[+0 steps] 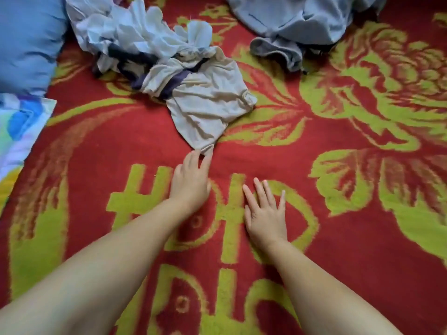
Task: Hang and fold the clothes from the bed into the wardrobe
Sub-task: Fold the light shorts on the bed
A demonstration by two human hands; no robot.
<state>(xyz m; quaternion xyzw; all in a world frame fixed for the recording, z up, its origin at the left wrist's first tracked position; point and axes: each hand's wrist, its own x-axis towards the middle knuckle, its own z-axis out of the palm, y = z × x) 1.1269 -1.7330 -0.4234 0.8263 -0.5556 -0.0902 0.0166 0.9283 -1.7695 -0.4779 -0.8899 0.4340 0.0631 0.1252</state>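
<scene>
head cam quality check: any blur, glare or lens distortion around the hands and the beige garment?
Head view: soft overall, with smeared blanket pattern; no glare, flat even light, faint shadows. Wide-angle stretch enlarges the forearms at the bottom edge. Left hand at the beige garment corner and flat right hand are readable, though the fingertips are slightly blurred.

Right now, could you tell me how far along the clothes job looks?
Early on. Nothing folded or hung is in view. In hand: the left hand pinches the near corner of the beige garment, while the right hand lies flat on the red blanket. Left: the crumpled white clothes and the grey-blue pile.
</scene>
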